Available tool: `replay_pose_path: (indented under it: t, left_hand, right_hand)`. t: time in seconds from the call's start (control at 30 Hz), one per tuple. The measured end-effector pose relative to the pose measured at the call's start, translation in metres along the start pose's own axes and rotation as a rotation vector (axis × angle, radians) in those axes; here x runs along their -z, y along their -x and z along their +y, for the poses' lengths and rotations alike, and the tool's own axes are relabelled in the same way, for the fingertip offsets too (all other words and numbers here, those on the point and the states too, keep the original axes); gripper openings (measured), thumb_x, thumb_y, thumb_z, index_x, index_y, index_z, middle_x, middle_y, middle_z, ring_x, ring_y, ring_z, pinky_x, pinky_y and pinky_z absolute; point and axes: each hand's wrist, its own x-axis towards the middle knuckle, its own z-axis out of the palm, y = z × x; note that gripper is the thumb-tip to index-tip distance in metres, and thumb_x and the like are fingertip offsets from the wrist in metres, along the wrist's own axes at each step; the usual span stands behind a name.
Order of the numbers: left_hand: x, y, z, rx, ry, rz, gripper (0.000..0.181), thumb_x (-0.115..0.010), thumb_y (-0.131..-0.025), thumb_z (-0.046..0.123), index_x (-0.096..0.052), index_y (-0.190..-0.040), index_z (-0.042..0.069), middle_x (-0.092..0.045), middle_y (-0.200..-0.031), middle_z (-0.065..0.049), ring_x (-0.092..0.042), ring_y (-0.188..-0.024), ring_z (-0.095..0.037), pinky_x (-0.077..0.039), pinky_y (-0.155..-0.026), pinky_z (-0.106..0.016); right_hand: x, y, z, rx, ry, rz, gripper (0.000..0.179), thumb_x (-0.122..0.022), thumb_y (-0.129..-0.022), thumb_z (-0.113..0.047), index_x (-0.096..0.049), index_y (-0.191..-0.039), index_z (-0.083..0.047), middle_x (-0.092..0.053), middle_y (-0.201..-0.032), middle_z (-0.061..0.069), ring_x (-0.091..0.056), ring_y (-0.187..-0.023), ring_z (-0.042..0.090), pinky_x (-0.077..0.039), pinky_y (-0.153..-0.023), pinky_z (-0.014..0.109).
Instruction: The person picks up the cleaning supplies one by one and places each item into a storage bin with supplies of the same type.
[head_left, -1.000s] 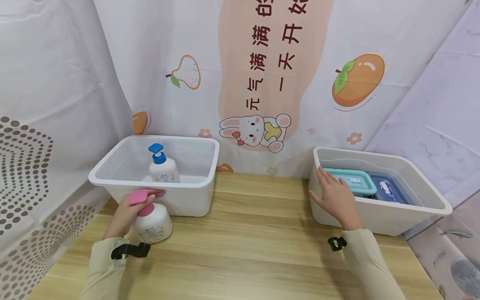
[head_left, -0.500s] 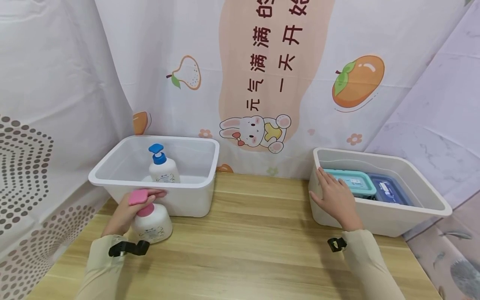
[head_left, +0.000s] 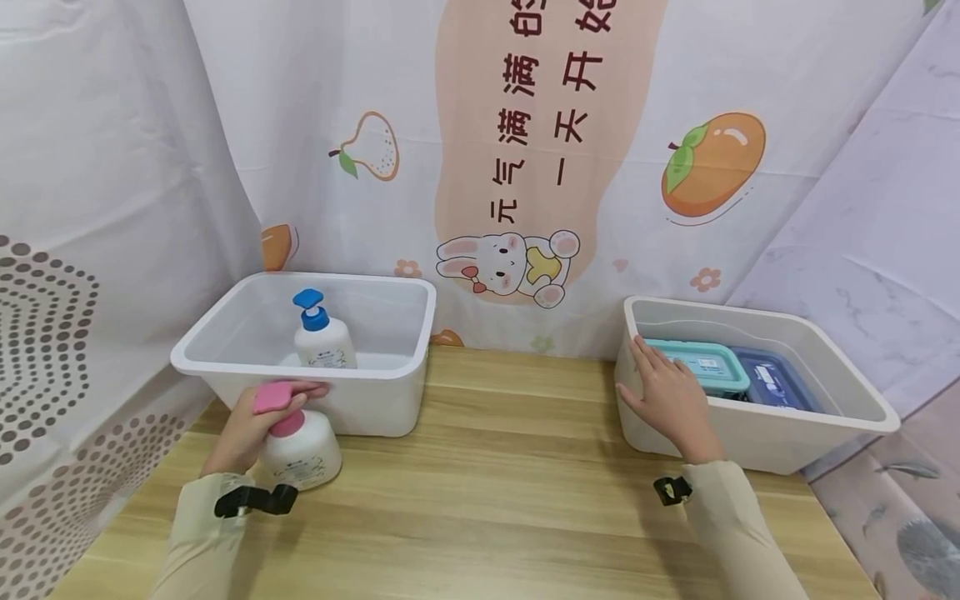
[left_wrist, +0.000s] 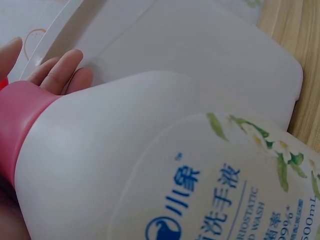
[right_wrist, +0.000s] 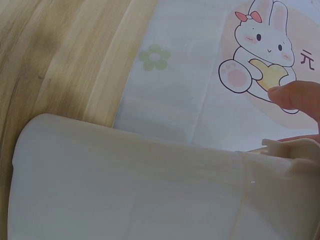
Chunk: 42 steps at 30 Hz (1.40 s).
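Note:
My left hand (head_left: 242, 433) holds a white hand wash bottle (head_left: 306, 454) by its neck, just under the pink pump head (head_left: 273, 397). The bottle stands at the near side of the left white bin (head_left: 375, 408), and my fingertips lie against that bin's wall. In the left wrist view the bottle's printed label (left_wrist: 200, 200) shows large, with fingers (left_wrist: 62, 72) behind the pink collar. Inside the left bin is a similar bottle (head_left: 325, 343) with a blue pump. My right hand (head_left: 671, 404) rests on the near left corner of the right bin (head_left: 757, 437), fingers extended and thumb apart.
Within the right bin lie a teal-lidded box (head_left: 708, 367) and a dark blue one (head_left: 776, 382). Both bins stand on a wooden table (head_left: 510, 500), near a printed cloth backdrop (head_left: 525, 167). Side curtains (head_left: 112, 208) border the table.

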Motion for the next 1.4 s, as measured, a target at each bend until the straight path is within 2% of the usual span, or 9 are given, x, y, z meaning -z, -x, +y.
replay_pose_path:
  t: [0.33,0.6,0.77,1.2,1.4]
  left_hand:
    - [-0.002,0.002,0.000,0.002,-0.012,0.025,0.029,-0.047,-0.096,0.001,-0.055,-0.121,-0.010,-0.071,-0.107,0.013,-0.061,-0.107,0.003,-0.043,-0.091,-0.006]
    - [-0.005,0.004,0.005,-0.001,0.046,0.050,0.029,-0.048,-0.095,0.000,-0.058,-0.121,-0.007,-0.072,-0.105,0.011,-0.062,-0.107,0.002,-0.043,-0.092,-0.007]
    - [-0.010,0.004,0.014,-0.023,0.053,0.032,0.028,-0.046,-0.095,-0.002,-0.057,-0.120,-0.009,-0.072,-0.105,0.010,-0.063,-0.107,0.001,-0.044,-0.091,-0.007]
    - [-0.031,0.007,0.046,0.024,0.056,0.053,0.027,-0.048,-0.095,0.001,-0.062,-0.119,0.000,-0.073,-0.102,0.010,-0.062,-0.105,0.001,-0.044,-0.090,-0.009]
    - [-0.041,0.004,0.064,0.004,0.068,0.041,0.028,-0.047,-0.095,0.001,-0.062,-0.119,0.000,-0.073,-0.103,0.008,-0.062,-0.107,-0.001,-0.043,-0.092,-0.010]
  right_hand:
    - [0.000,0.000,-0.001,-0.004,0.003,-0.008,0.073,-0.065,-0.083,-0.036,-0.039,-0.141,0.001,-0.044,-0.143,0.020,-0.053,-0.119,0.041,-0.042,-0.098,0.057]
    - [0.001,-0.001,-0.001,0.002,0.009,-0.004,0.073,-0.065,-0.084,-0.035,-0.038,-0.141,0.000,-0.043,-0.144,0.019,-0.053,-0.119,0.041,-0.042,-0.098,0.057]
    - [0.002,0.000,-0.001,-0.005,-0.002,-0.013,0.072,-0.065,-0.084,-0.035,-0.038,-0.141,0.001,-0.043,-0.144,0.020,-0.053,-0.119,0.041,-0.041,-0.099,0.057]
    - [0.000,0.001,0.000,-0.001,-0.002,-0.001,0.072,-0.065,-0.084,-0.034,-0.039,-0.141,0.001,-0.043,-0.144,0.020,-0.053,-0.119,0.041,-0.042,-0.098,0.058]
    - [0.000,0.001,0.000,0.000,-0.005,0.004,0.072,-0.066,-0.083,-0.034,-0.039,-0.141,0.001,-0.043,-0.144,0.019,-0.053,-0.119,0.041,-0.042,-0.098,0.058]
